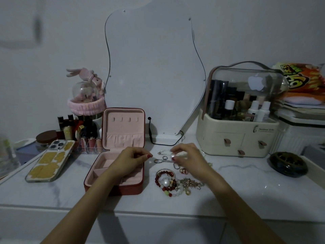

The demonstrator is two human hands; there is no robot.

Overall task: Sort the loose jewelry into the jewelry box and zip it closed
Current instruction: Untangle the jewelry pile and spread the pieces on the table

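You had barely begun. The square red-brown zip-around jewelry box with the pale pink velvet lining (121, 155) stood open on the white marble-patterned table (246, 182), its lid propped upright at the box's twelve o'clock side. The tray compartments that showed looked empty, though your left forearm covered part of them.

Nearly all the loose jewelry lay on the table at three o'clock from the box. The red, white and green beaded bracelets with a large pearl (166, 182) sat in a heap, touching the tangle of gold-coloured chain and charms (190, 184). A small gold ring (183, 171) lay just past them, and the silver chain necklace (163, 160) and a pearl strand bracelet (165, 151) lay farther off, toward twelve o'clock.

Your left hand (132, 160) hovered over the box's far right corner with its fingers curled and thumb meeting forefinger. Whether it pinched some small piece, I could not tell. Your right hand (186, 155) reached over the pearl strand and silver chain, fingers bent down at them, and seemed to pinch something pale. What it was I could not make out.

By my judgement, every visible piece remained to be sorted, and the lid had yet to be lowered and zipped.
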